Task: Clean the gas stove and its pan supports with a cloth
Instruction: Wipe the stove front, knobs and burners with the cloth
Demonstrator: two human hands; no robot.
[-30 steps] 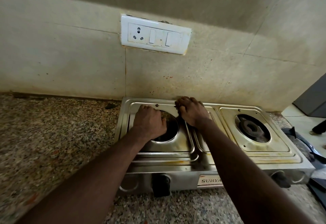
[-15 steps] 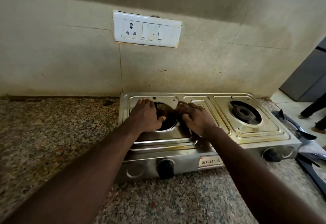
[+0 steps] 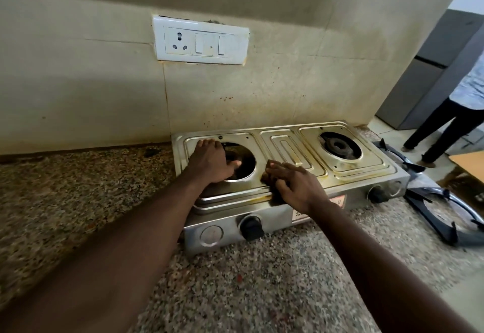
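Note:
A steel two-burner gas stove [image 3: 288, 146] stands on the granite counter against the wall, with yellow-brown stains on its top. My left hand [image 3: 212, 161] lies flat on the left burner tray, thumb over the dark burner opening [image 3: 245, 162]. My right hand [image 3: 293, 183] presses on the front middle of the stove top, fingers pointing left. No cloth shows plainly under either hand. The right burner [image 3: 339, 146] is bare. Two dark pan supports [image 3: 442, 214] lie on the counter right of the stove.
Black knobs [image 3: 251, 226] sit on the stove's front. A white switchboard [image 3: 201, 40] hangs on the stained wall above. Speckled counter [image 3: 78, 188] stretches left and in front. A person [image 3: 450, 112] stands at the right by a grey fridge [image 3: 429, 70].
My right hand has slid from the back middle of the stove top toward its front edge. My left hand stays on the left burner tray. My view has pulled back.

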